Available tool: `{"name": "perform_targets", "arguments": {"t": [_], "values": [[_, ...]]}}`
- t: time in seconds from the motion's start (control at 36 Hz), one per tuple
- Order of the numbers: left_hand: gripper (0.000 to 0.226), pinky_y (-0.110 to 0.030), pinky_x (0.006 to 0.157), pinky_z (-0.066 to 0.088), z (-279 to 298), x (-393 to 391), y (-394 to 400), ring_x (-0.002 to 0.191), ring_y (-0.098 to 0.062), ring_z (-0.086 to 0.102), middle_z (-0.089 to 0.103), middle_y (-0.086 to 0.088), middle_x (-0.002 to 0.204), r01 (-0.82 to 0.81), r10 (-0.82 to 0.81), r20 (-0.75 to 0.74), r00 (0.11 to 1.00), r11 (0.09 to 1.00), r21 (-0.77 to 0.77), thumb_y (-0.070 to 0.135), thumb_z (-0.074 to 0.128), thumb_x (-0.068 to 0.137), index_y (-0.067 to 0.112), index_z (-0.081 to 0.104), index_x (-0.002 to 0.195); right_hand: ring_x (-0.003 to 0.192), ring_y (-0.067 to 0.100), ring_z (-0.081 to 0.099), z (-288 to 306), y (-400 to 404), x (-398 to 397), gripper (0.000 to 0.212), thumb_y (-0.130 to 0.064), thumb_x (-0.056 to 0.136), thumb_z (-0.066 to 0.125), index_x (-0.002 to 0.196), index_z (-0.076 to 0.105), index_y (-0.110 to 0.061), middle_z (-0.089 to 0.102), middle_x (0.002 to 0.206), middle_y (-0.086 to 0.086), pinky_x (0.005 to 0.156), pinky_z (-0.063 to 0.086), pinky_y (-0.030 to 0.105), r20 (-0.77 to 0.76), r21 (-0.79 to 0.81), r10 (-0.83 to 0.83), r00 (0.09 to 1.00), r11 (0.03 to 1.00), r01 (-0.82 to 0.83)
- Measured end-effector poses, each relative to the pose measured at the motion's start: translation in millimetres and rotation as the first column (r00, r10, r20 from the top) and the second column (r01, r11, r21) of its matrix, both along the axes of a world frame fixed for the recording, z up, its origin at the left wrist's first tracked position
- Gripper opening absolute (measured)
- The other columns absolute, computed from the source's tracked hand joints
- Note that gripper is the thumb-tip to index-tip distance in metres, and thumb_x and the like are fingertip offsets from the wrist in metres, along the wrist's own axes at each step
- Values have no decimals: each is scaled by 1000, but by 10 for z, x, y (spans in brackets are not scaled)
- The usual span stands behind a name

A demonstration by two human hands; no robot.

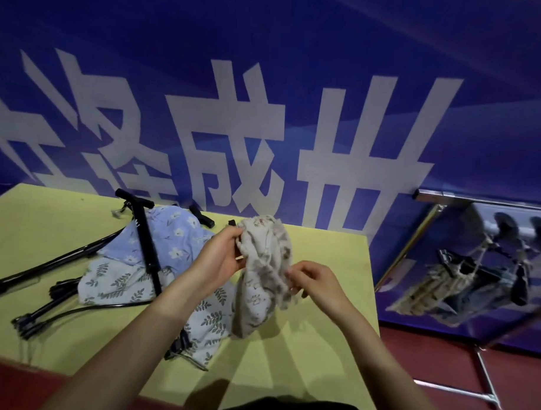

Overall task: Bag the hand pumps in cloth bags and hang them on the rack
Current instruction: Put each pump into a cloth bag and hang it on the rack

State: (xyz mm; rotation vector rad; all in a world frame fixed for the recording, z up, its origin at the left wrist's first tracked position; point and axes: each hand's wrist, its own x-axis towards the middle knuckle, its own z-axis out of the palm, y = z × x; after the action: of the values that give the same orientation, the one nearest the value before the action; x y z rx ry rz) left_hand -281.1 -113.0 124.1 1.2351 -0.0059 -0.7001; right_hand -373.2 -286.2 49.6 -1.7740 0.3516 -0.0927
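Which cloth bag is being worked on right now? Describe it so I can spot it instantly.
On the yellow table, look right of the heap of black pumps and bags. The beige bag is lifted off the table, gripped by the left hand and right hand. It alone is cream with faint reddish flowers.

A: What lies on the tabletop [319, 344]?
B: At frame left, hand pumps [145, 246] lie over and beside two cloth bags [169, 244].
A: And at centre?
B: A third bag [263, 275] is above the tabletop, between both hands.
A: The rack [484, 200]?
B: At frame right, on the floor.
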Motion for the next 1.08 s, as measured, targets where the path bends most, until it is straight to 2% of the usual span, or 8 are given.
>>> {"name": "perform_targets", "arguments": {"t": [0.31,0.47,0.56,0.72,0.81,0.89,0.97,1.08], "values": [[46,-35,84,54,-103,17,151,104,-27,65,71,-14,104,108,-112,109,988,993,40,-17,36,81,6,61,112,72,3,55,-263,153,307,14,-14,88,66,82,61,-26,59,82,-3,72,46,30,33,-103,42,999,994,-39],[51,-39,96,50,-133,21,307,114,-26,62,66,-15,120,201,-202,98,975,979,23,-19,29,87,6,56,121,110,14,46,-261,111,367,59,-32,84,73,134,43,-22,44,117,0,86,41,25,-104,-122,-101,989,989,88],[39,-34,90,54,-209,36,365,107,-22,66,69,-11,114,218,-234,135,963,968,120,-13,38,92,8,58,117,70,12,58,-223,138,393,17,-27,90,65,99,57,-15,58,82,0,57,45,20,-216,-2,66,974,998,-68],[24,-29,84,54,-526,181,618,97,-13,65,68,1,109,52,-379,346,858,734,677,12,61,92,14,61,115,51,10,44,-225,115,423,33,-23,93,62,66,48,-10,44,59,4,56,39,23,-142,188,84,986,981,-56],[1,-20,63,44,-613,219,747,75,-9,59,62,5,81,-69,-429,403,808,612,788,15,63,90,15,62,90,89,26,66,-197,42,449,28,-23,94,58,102,63,4,67,97,20,83,54,35,-92,639,127,988,768,-40],[33,-26,58,33,-675,261,835,59,-16,43,37,-2,63,-114,-411,402,819,569,815,23,63,91,12,43,67,91,22,71,-99,-5,480,26,-17,90,55,110,64,-3,72,105,13,77,59,33,-101,845,79,992,533,43],[32,-26,64,56,-655,252,867,68,-18,61,52,-5,68,-47,-211,306,928,750,660,22,61,93,4,50,70,86,25,73,-21,-30,498,21,-12,81,65,100,67,-4,72,99,14,77,60,39,-98,937,55,994,342,74],[26,-25,71,58,-537,280,862,90,-21,72,71,-16,101,-22,29,-106,994,998,66,14,60,88,-3,62,107,101,31,69,-112,-147,515,89,10,35,91,118,60,4,66,118,19,84,57,42,-115,982,-5,993,149,114]]}}
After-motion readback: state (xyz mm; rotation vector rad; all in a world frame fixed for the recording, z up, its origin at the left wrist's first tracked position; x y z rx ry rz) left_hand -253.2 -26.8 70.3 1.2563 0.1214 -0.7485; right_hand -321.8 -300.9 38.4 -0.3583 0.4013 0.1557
